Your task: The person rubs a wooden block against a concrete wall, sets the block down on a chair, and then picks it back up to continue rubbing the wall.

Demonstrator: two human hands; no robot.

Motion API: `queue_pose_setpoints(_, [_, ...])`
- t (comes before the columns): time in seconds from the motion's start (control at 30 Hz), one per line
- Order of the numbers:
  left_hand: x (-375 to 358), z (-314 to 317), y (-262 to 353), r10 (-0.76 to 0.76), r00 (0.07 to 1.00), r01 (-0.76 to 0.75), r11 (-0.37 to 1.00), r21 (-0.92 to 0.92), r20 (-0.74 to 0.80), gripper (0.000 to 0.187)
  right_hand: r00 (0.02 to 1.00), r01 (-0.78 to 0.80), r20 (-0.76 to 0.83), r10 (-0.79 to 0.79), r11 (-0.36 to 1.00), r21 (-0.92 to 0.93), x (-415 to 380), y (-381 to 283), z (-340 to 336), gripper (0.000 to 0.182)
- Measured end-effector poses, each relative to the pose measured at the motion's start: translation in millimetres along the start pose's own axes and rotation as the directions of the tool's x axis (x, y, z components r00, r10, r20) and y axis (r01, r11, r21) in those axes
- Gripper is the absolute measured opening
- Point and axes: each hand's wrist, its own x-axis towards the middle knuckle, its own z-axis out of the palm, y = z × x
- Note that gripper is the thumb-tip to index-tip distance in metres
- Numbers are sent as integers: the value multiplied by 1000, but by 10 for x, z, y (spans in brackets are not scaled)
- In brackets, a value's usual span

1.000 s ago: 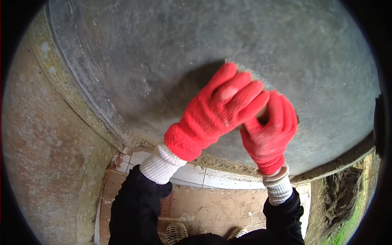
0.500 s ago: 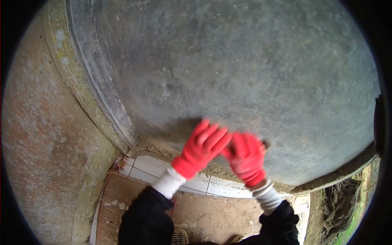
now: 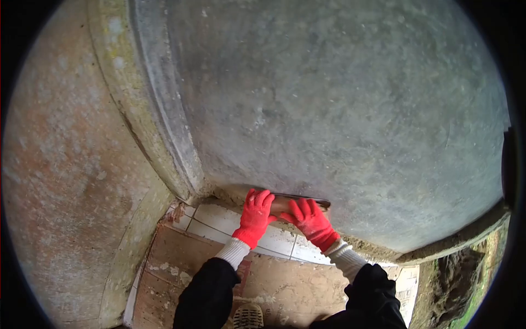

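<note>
Tool (image 3: 280,205) lower on grey wall (image 3: 329,120), near tiles (image 3: 217,218)

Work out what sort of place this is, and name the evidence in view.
Probably a building's edge under construction or repair, near the outdoors: a brown printed sheet, apparently cardboard, lies beside white tiles, a gray wall stands bare, and greenery shows at lower right.

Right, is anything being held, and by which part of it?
A flat tool: the left hand grips near its left end, the right hand toward its right end.
</note>
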Motion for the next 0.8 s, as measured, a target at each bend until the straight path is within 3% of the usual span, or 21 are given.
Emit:
queue_pose_setpoints(0.07, [217,-480,154,99,953,-106,994,-11,-286,67,977,-174,-112,180,983,64,280,163,-393,51])
queue_pose_setpoints(0.1, [408,-827,247,109,908,-148,987,-66,-405,58,949,-229,-203,241,970,81,561,293,-665,52])
queue_pose_setpoints(0.13, [590,-1158,295,111,907,-145,988,-56,-406,58,911,-340,-218,349,937,78,833,439,-945,53])
queue_pose_setpoints(0.2, [795,-1630,401,36,717,-264,938,-223,-696,40,804,-500,-336,491,864,66,1432,770,-1588,55])
queue_pose_setpoints(0.23, [797,-1725,433,29,714,-262,938,-228,-700,40,841,-399,-442,312,909,-118,1646,950,-1892,56])
queue_pose_setpoints(0.27, [795,-1801,449,-115,724,-252,874,-416,-680,33,855,-298,-507,108,903,-311,1759,1060,-2073,57])
queue_pose_setpoints(0.3, [787,-1839,453,-251,733,-241,773,-587,-632,28,858,-291,-503,99,902,-318,1781,1035,-2094,57])
queue_pose_setpoints(0.33, [730,-1799,487,-256,731,-243,769,-592,-633,28,891,-295,-428,150,909,-295,1791,975,-2105,55])
queue_pose_setpoints(0.37, [629,-1704,551,-519,723,-189,485,-854,-455,24,915,-301,-353,196,914,-272,1798,899,-2103,53])
queue_pose_setpoints(0.4, [523,-1623,607,-689,698,-153,121,-981,-194,20,913,-395,-166,373,910,-126,1664,751,-1787,45])
queue_pose_setpoints(0.43, [411,-1572,649,-692,693,-165,121,-979,-202,20,874,-429,-131,468,869,247,1474,563,-1428,42])
queue_pose_setpoints(0.47, [278,-1526,700,-722,691,-79,-33,-996,-31,18,961,-226,-128,246,962,154,1090,395,-844,41])
queue_pose_setpoints(0.5, [149,-1496,755,-722,678,6,-185,-983,140,16,985,173,70,-159,932,-317,650,230,-279,42])
queue_pose_setpoints(0.53, [39,-1475,819,-722,664,33,-231,-972,194,14,987,160,-21,-159,987,29,285,120,164,49])
queue_pose_setpoints(0.57, [-79,-1455,840,-706,671,49,-265,-963,228,14,947,311,121,-296,941,-136,226,77,168,55])
queue_pose_setpoints(0.6, [-152,-1450,828,-691,674,63,-298,-953,260,14,946,318,108,-305,938,-140,415,68,25,55])
queue_pose_setpoints(0.67, [-248,-1463,754,-706,658,101,-265,-959,264,14,997,81,18,-81,996,-36,779,199,-448,51])
queue_pose_setpoints(0.7, [-289,-1478,731,-710,645,158,-236,-959,282,15,994,103,-16,-109,971,-217,1084,375,-717,52])
queue_pose_setpoints(0.73, [-293,-1498,717,-712,640,162,-243,-956,289,15,948,-238,-216,235,971,14,1400,484,-968,57])
queue_pose_setpoints(0.77, [-262,-1515,699,-735,630,145,-207,-968,252,15,931,-246,-326,163,941,-232,1777,647,-1410,59])
queue_pose_setpoints(0.8, [-244,-1516,695,-756,619,127,-172,-977,214,16,945,-184,-325,43,890,-417,2072,790,-1921,52])
